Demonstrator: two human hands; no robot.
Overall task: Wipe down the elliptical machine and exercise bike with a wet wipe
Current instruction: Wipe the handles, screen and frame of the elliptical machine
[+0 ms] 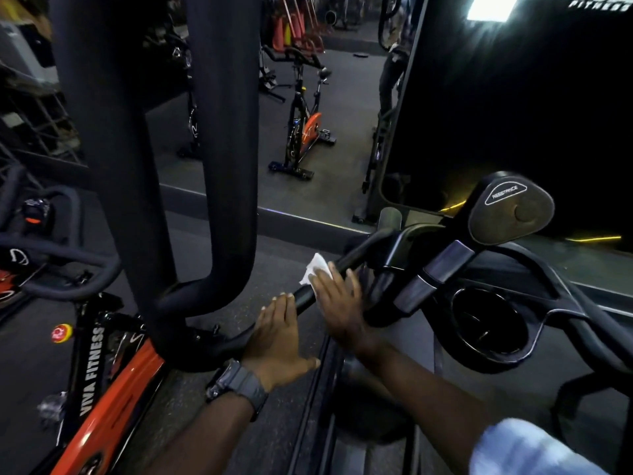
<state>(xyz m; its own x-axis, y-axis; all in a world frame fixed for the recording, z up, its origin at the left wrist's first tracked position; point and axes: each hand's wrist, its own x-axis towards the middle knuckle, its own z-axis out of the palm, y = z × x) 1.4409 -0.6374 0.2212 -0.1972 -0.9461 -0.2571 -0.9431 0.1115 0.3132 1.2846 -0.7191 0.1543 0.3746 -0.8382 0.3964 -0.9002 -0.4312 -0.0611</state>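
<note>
The black elliptical machine (479,323) fills the right and centre, with a short handle bar (346,265) running from its console toward me. My right hand (337,303) lies over that bar with fingers extended, pressing a white wet wipe (315,267) against it. My left hand (279,334), with a dark watch on its wrist, rests flat with straight fingers by the bar's near end. An orange and black exercise bike (99,382) marked VIVA FITNESS stands at the lower left.
A thick black looped handle (226,166) of the elliptical hangs in front of me at centre left. A mirror wall (342,114) ahead reflects another orange bike (306,128). A round resistance knob pad (510,209) sticks up at right. A cup holder (486,327) sits below it.
</note>
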